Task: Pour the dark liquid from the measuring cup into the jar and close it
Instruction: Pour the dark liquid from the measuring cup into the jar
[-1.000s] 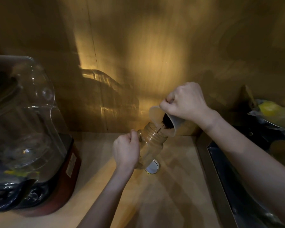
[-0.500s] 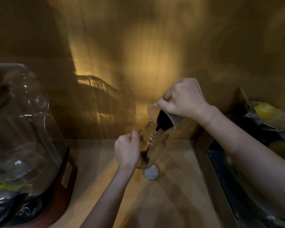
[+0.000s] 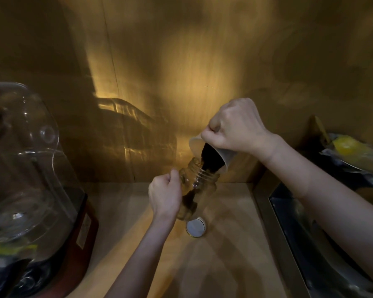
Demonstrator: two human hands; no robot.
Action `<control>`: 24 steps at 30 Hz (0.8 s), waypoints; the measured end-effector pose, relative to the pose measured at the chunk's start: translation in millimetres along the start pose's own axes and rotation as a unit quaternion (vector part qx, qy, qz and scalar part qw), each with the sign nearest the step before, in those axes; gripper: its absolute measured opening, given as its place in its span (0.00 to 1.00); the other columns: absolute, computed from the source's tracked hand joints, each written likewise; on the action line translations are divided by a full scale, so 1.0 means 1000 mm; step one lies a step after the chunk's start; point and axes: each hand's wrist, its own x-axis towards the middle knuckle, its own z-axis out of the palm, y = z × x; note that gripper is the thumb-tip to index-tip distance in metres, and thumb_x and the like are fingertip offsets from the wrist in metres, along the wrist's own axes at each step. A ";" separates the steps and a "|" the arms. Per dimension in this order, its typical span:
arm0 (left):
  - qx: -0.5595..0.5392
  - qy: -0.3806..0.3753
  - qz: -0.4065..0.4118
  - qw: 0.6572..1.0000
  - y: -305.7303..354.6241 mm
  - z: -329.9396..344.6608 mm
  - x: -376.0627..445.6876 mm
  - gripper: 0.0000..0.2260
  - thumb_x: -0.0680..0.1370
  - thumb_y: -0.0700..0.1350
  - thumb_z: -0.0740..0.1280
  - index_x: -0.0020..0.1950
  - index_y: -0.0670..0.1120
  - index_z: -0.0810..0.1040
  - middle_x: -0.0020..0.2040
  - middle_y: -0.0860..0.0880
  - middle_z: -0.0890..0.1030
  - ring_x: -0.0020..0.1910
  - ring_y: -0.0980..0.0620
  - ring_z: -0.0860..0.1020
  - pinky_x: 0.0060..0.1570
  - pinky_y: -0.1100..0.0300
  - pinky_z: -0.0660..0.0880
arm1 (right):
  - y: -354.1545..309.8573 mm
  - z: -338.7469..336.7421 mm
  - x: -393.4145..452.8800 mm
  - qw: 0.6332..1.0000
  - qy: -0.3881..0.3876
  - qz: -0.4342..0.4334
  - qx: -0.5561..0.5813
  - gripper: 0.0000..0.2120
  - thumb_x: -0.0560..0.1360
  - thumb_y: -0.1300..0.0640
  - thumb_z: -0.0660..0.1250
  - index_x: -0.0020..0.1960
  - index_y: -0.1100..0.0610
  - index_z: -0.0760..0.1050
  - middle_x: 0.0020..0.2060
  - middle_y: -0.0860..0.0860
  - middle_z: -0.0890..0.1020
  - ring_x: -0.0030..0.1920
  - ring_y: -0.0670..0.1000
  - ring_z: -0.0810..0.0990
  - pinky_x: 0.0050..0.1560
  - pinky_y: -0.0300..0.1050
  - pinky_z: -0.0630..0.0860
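Glass jar [image 3: 199,191]: I judge it fragile and slick; my left hand [image 3: 165,195] wraps its side.
Cup [image 3: 219,157]: light; right hand [image 3: 238,125] clasps it, tipped.
Lid [image 3: 195,227]: at jar's 6 o'clock.

Both forearms [image 3: 138,254] bare; no sleeves, rings, or watch.

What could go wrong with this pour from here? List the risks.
1. The measuring cup in the right hand is tipped steeply over the narrow mouth of the jar; the dark liquid could overshoot onto the counter.
2. The left hand holds the jar tilted, so it may slip or spill.
3. The lid lies just below the jar, where drips could land.
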 end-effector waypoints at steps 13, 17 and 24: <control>-0.035 -0.007 -0.001 0.999 -0.002 0.000 -0.002 0.20 0.76 0.45 0.59 0.23 0.44 0.67 0.24 0.46 0.65 0.25 0.50 0.64 0.32 0.55 0.65 | -0.001 -0.002 0.003 1.000 0.015 -0.006 0.008 0.17 0.64 0.55 0.58 0.18 0.58 0.72 0.12 0.52 0.68 0.15 0.53 0.67 0.22 0.37 0.61; -0.044 -0.009 -0.006 0.999 0.001 -0.001 -0.002 0.21 0.76 0.45 0.58 0.22 0.45 0.65 0.23 0.47 0.64 0.24 0.51 0.63 0.30 0.56 0.63 | 0.001 -0.006 0.005 1.000 0.022 -0.004 0.004 0.17 0.64 0.56 0.60 0.17 0.58 0.71 0.12 0.51 0.67 0.15 0.52 0.66 0.23 0.36 0.59; -0.064 -0.008 -0.017 0.998 0.005 -0.003 0.000 0.21 0.76 0.46 0.58 0.22 0.46 0.63 0.24 0.47 0.64 0.25 0.49 0.63 0.34 0.55 0.63 | 0.002 -0.005 0.010 0.999 0.013 -0.027 -0.017 0.15 0.64 0.57 0.63 0.19 0.59 0.75 0.13 0.52 0.70 0.16 0.53 0.68 0.23 0.37 0.60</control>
